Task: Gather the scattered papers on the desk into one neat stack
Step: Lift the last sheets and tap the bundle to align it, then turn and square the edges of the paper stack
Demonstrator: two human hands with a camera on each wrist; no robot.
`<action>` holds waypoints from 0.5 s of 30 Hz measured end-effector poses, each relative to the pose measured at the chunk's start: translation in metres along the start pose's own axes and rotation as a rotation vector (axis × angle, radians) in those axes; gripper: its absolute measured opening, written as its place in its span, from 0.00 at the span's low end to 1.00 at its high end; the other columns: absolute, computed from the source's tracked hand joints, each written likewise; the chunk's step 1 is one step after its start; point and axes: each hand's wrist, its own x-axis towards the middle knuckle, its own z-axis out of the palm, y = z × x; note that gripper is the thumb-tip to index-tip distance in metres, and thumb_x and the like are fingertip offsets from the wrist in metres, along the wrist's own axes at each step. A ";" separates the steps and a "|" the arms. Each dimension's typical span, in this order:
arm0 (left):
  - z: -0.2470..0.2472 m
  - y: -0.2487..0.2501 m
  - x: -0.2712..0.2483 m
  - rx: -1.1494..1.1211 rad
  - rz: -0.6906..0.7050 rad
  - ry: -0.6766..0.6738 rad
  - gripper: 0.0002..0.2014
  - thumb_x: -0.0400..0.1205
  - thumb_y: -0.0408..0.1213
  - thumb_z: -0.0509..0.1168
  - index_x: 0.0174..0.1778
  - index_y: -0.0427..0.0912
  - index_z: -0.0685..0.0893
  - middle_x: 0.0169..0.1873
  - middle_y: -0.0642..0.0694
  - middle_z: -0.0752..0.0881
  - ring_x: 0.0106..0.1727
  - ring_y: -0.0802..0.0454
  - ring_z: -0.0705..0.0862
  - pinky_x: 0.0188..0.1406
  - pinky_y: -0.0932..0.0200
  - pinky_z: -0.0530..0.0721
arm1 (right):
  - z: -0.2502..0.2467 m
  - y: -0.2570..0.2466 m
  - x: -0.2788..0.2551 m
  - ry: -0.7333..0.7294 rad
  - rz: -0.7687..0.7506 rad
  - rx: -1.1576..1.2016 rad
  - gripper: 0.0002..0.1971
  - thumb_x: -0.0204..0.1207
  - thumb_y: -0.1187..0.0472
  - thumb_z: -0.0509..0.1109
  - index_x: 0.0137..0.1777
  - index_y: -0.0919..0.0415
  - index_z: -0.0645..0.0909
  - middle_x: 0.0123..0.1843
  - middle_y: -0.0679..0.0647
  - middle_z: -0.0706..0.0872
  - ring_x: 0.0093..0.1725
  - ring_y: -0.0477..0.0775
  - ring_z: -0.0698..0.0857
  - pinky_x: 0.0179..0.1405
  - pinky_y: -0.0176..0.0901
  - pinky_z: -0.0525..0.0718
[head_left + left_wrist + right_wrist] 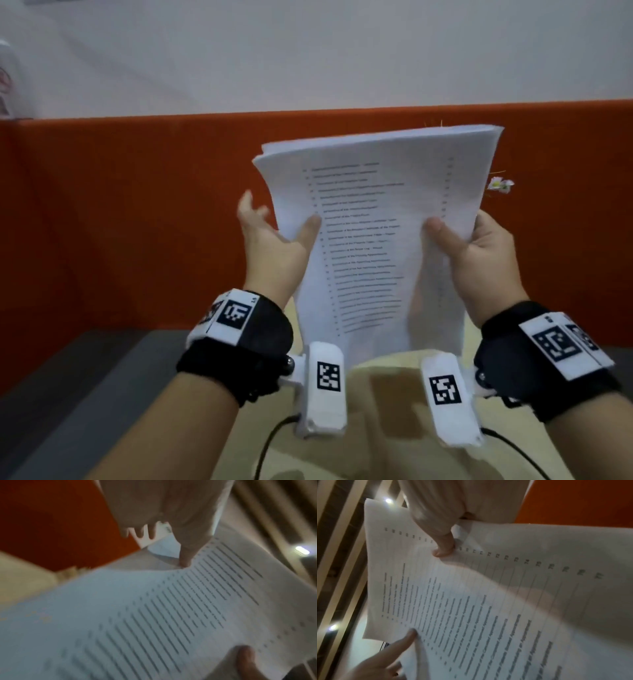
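Note:
A thick stack of white printed papers [376,222] is held upright in the air in front of me, its top sheet a list of text lines. My right hand [479,253] grips the stack's right edge, thumb [443,550] on the front and fingers behind. My left hand [274,240] is at the left edge. Its thumb [185,559] touches the front sheet, while its fingers are spread and straight beside the edge, off the paper. The stack [154,615] bows slightly between the hands. The sheets' top edges [373,534] are not quite flush.
An orange partition [137,205] stands right behind the papers, with a white wall above it. Below the hands lies the beige desk top [376,394], with a grey strip [85,377] to its left. A small flower [500,184] shows past the stack's right edge.

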 end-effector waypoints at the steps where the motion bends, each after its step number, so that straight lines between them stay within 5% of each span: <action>1: 0.005 -0.006 -0.003 -0.094 -0.083 -0.051 0.40 0.72 0.48 0.73 0.77 0.51 0.60 0.69 0.46 0.79 0.69 0.45 0.79 0.69 0.39 0.78 | 0.003 0.001 -0.001 0.016 0.011 0.015 0.07 0.79 0.64 0.68 0.50 0.49 0.82 0.44 0.41 0.89 0.39 0.34 0.90 0.33 0.28 0.85; 5: 0.019 -0.002 -0.013 -0.104 0.001 0.038 0.09 0.82 0.32 0.63 0.57 0.44 0.76 0.54 0.45 0.87 0.57 0.44 0.87 0.59 0.44 0.85 | 0.014 0.006 -0.007 0.062 0.030 -0.048 0.08 0.83 0.61 0.61 0.52 0.44 0.77 0.51 0.41 0.86 0.51 0.43 0.87 0.47 0.40 0.85; 8: 0.021 -0.010 -0.018 -0.068 0.045 0.118 0.09 0.80 0.36 0.64 0.54 0.48 0.74 0.51 0.46 0.85 0.56 0.44 0.85 0.52 0.50 0.86 | 0.015 0.009 -0.010 0.124 0.035 -0.157 0.06 0.82 0.60 0.60 0.56 0.50 0.72 0.48 0.39 0.80 0.50 0.46 0.81 0.45 0.43 0.77; 13: 0.025 -0.017 -0.025 -0.026 0.007 0.125 0.04 0.83 0.34 0.61 0.52 0.44 0.73 0.48 0.47 0.83 0.43 0.55 0.83 0.29 0.81 0.76 | 0.024 0.009 -0.013 0.091 0.093 -0.189 0.06 0.85 0.57 0.56 0.57 0.52 0.73 0.48 0.42 0.81 0.50 0.46 0.82 0.47 0.47 0.81; 15: 0.024 -0.013 -0.023 -0.039 0.025 0.201 0.04 0.81 0.35 0.61 0.50 0.45 0.73 0.48 0.45 0.84 0.46 0.50 0.83 0.36 0.77 0.81 | 0.024 0.006 -0.008 0.148 0.060 -0.198 0.06 0.84 0.58 0.56 0.56 0.53 0.73 0.46 0.41 0.80 0.46 0.41 0.79 0.42 0.43 0.78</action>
